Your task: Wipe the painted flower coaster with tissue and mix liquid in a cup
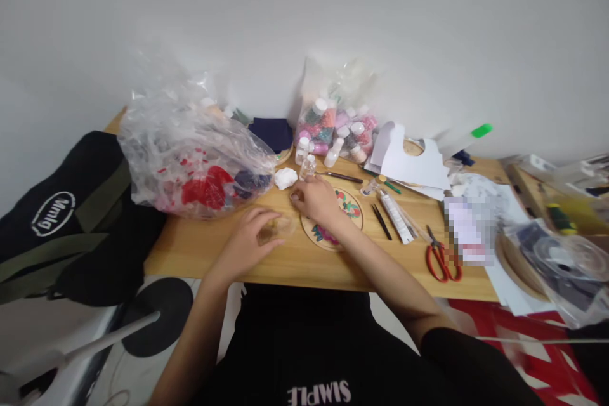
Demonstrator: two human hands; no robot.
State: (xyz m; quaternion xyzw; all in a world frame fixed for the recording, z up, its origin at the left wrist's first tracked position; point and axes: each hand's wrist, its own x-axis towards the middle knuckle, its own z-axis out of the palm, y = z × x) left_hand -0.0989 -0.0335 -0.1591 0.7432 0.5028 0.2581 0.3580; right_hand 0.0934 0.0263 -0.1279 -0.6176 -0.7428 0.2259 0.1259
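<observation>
A small clear piece, perhaps a thin plastic pouch, is lying on the desk, and the left hand is pinching it loosely. It is looking light, soft and slippery, so its edge seems the safest place to hold. The right hand is resting curled on a flowered wooden disc; it cannot be told if it is gripping anything. Small bottles are standing just behind.

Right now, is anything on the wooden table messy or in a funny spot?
Nothing looks spilled or broken. The big crumpled clear plastic bag bulges over the left edge of the light wooden table, and white paper sheets stick out past its front edge on the right, so both look loosely placed.
</observation>
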